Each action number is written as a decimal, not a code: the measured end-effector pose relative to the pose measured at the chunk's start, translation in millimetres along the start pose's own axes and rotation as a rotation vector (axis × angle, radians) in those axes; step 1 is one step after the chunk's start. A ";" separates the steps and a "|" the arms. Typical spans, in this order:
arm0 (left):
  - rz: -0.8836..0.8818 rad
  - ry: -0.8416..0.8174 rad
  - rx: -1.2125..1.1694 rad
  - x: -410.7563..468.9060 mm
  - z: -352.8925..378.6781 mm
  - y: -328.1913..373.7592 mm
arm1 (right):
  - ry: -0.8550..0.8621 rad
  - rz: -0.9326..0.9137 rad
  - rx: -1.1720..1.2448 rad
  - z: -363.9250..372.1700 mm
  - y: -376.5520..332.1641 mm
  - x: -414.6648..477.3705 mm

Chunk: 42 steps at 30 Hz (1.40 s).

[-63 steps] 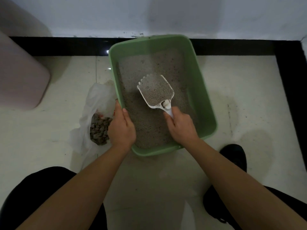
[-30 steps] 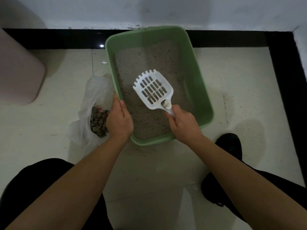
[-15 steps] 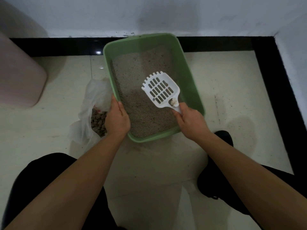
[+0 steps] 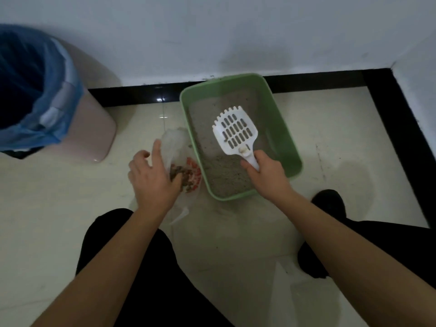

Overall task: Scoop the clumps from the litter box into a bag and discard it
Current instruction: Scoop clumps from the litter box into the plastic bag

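1 change | left hand [image 4: 151, 179] off box [image 4: 292, 147] to bag [image 4: 175, 140], fingers apart | right hand [image 4: 265, 173] clamps empty scoop [image 4: 236, 132] | discard likely next

Light: dim, cool, even overall; source cannot be told. Glare: one small bright spot on the black floor border [image 4: 161, 99], beyond the left grip [image 4: 151, 180], with a fainter sheen on the pale floor [image 4: 163, 117] just nearer that grip. Shadows: a soft, broad patch on the wall [image 4: 247, 55] far beyond the right grip [image 4: 266, 173]; a second faint one on the floor to that grip's right. Sharpness: left grip slightly smeared; scoop [image 4: 232, 149] above the right grip crisp. Distortion: wide-angle bending of border and forearms [image 4: 106, 256] towards the edges.
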<state>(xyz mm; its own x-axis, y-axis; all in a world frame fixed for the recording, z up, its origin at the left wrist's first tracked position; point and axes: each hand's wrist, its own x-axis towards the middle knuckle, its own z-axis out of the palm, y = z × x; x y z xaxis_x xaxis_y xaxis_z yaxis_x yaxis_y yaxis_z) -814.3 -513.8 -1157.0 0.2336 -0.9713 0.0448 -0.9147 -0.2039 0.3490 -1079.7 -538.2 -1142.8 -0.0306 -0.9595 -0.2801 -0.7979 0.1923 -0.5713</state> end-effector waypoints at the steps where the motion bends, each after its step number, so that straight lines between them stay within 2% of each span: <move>1: -0.086 -0.049 -0.081 -0.9 -0.2 -13.1 | -0.019 -0.004 0.002 9.1 -9.4 -4.7; 3: -0.308 -0.081 -0.341 -0.2 -3.6 -31.6 | -0.072 -0.057 -0.041 29.6 -27.9 -16.0; 5: -0.457 -0.033 -0.460 -0.4 -8.8 -40.5 | -0.158 -0.141 -0.129 50.8 -47.6 -29.5; 8: -0.487 0.055 -0.541 -2.0 -13.7 -45.8 | -0.330 -0.222 -0.264 80.3 -74.6 -48.9; 10: -0.497 0.062 -0.593 -3.1 -13.1 -48.2 | -0.386 -0.281 -0.351 94.8 -87.2 -58.2; 14: -0.514 0.051 -0.664 -3.8 -12.8 -54.0 | -0.352 -0.374 -0.456 103.4 -93.0 -60.7; 19: -0.538 0.042 -0.696 0.2 -10.5 -50.9 | -0.309 -0.314 -0.378 89.5 -81.5 -57.3; 24: -0.513 0.030 -0.694 1.4 -9.8 -38.8 | -0.164 -0.307 -0.172 68.6 -57.8 -49.4; 26: -0.493 0.023 -0.674 0.9 -9.9 -31.1 | -0.075 -0.317 -0.162 56.3 -49.7 -44.1; 29: -0.473 -0.003 -0.659 1.7 -10.3 -19.7 | 0.053 -0.223 -0.192 26.5 -41.8 -30.7; 34: -0.464 -0.032 -0.624 2.6 -9.9 -5.0 | -0.114 0.025 -0.399 -17.2 -26.0 8.8; 36: -0.463 -0.025 -0.582 2.9 -8.7 -1.6 | -0.103 0.068 -0.369 -18.4 -21.7 18.0; 39: -0.404 -0.065 -0.481 -1.6 -0.4 -4.0 | -0.007 0.113 -0.162 -9.4 -7.2 16.6; 40: -0.367 -0.098 -0.426 -3.9 3.0 -6.5 | -0.012 0.150 -0.113 -5.6 0.1 15.2; 42: -0.322 -0.187 -0.269 -8.1 8.2 -10.9 | -0.131 0.255 -0.136 3.6 19.6 13.1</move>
<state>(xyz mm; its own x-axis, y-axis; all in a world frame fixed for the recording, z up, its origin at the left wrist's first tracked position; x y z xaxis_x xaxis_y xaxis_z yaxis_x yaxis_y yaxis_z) -808.9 -504.7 -1168.8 0.4060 -0.8742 -0.2665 -0.6811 -0.4838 0.5495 -1093.6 -546.3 -1160.5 -0.1694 -0.8474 -0.5033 -0.8481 0.3855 -0.3635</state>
